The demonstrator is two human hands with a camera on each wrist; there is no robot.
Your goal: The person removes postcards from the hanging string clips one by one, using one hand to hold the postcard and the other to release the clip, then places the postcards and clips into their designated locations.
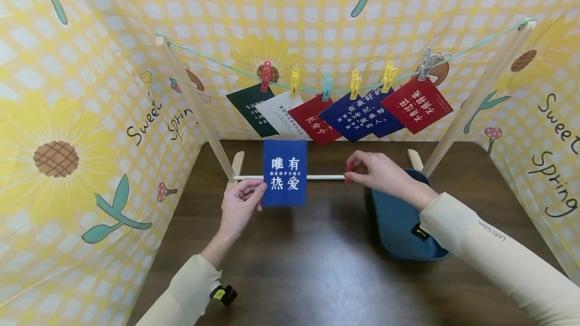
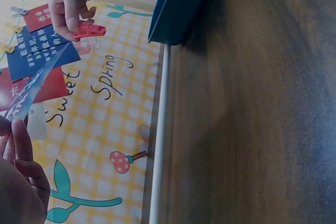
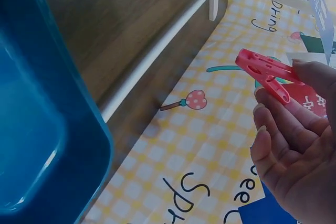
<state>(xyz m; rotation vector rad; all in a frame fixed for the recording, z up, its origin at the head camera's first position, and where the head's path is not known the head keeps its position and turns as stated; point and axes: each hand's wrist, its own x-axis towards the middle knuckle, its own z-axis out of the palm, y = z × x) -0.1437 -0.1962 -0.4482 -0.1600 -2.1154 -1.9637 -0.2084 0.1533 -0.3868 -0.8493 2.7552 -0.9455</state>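
Observation:
A blue card [image 1: 285, 173] with white characters is pinched at its left edge by my left hand [image 1: 242, 199]. My right hand [image 1: 378, 174] holds a red clothespin [image 3: 265, 72] between thumb and fingers, apart from the card and to its right. Behind both hands a green string [image 1: 208, 58] spans two wooden posts. Several cards hang from it on clothespins, among them a green card [image 1: 254, 109], a white card [image 1: 283, 112] and a red card [image 1: 417, 104]. In the left wrist view the held card [image 2: 34, 87] appears nearly edge-on.
A blue plastic bin [image 1: 385, 215] stands on the wooden table [image 1: 308, 265] under my right forearm; its inside is partly hidden. A white rod [image 1: 326, 177] joins the posts low down. Yellow checked cloth [image 1: 104, 64] encloses the back and sides.

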